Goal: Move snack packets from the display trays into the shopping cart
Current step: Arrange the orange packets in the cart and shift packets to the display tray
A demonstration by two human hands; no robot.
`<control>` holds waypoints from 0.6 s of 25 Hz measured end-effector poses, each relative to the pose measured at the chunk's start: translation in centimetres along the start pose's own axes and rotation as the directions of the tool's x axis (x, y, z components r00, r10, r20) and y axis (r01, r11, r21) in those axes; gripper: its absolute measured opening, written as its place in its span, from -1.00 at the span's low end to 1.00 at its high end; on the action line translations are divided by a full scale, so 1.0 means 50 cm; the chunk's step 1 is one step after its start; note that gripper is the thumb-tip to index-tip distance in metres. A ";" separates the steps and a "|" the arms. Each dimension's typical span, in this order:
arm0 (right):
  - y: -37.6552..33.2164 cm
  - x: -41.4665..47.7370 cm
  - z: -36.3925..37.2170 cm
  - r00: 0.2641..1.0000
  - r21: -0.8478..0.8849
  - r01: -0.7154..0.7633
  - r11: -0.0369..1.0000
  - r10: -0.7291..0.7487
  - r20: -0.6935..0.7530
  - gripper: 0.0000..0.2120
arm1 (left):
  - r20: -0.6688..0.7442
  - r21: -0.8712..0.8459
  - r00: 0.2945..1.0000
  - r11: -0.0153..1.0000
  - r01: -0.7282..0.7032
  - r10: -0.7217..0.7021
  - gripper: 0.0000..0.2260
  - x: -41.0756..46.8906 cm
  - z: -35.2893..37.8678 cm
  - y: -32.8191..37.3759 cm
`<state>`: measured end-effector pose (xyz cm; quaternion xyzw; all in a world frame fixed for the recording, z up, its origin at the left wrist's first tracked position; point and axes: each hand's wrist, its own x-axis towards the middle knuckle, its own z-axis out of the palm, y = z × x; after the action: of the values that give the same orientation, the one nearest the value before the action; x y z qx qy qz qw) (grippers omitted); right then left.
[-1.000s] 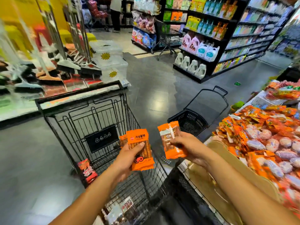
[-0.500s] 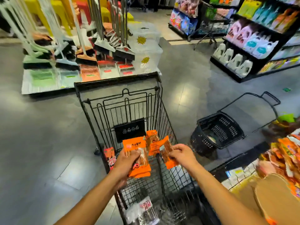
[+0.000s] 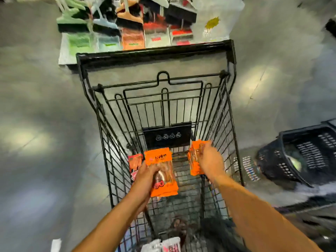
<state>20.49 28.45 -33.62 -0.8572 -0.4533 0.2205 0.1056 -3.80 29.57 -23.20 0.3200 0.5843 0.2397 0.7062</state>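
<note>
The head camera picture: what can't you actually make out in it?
- How many orange packets the right hand holds: the hand covers them, and motion blurs them.
- What lies at the shopping cart's near end: blurred, cut off by the bottom edge.
- The black basket's contents: blurred, cut off by the right edge.

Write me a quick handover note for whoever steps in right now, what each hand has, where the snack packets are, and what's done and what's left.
Left hand: shut on an orange snack packet, held over the shopping cart.
Right hand: shut on a second orange packet, also over the cart.
A red packet sits by the cart's left wall; more packets lie at the near end.
Done: both orange packets carried to the cart.
Left: drop both in. The display trays are out of view.
</note>
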 end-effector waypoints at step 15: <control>-0.013 -0.026 -0.101 0.966 0.183 0.225 0.957 -0.195 -0.169 -0.79 | 0.088 -0.044 0.987 0.990 0.135 -0.131 -0.84 0.152 0.052 -0.037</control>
<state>21.78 27.83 -28.57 -0.8031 -0.5082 0.1879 0.2478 0.20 33.29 -29.36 0.2725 0.5678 0.1927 0.7525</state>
